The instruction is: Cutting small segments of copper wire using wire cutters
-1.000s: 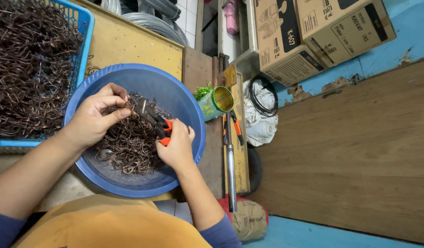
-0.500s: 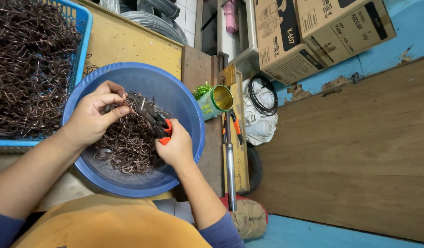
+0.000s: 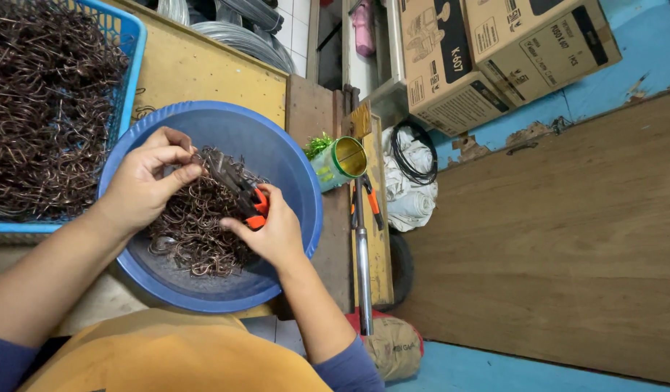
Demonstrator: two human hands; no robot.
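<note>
Head view: right hand (image 3: 277, 234) closed around orange-handled cutters (image 3: 240, 190); left hand (image 3: 142, 185) pinches a brown wire hook (image 3: 197, 161) at the cutter tip. Both work over the blue basin (image 3: 291, 167), which holds a heap of hooks (image 3: 193, 232) and sits at the worktop's near edge. Blue crate (image 3: 128, 43) of more hooks at far left. Risk, judged: left fingertips close to blades, so a slip could nick them; tangled hooks could drag out.

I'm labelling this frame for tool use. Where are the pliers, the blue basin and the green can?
pliers (image 3: 240, 192), head view, on the dark metal body above the orange handles.
blue basin (image 3: 306, 196), head view, on its bare right inner wall.
green can (image 3: 333, 167), head view, on its green side.
</note>
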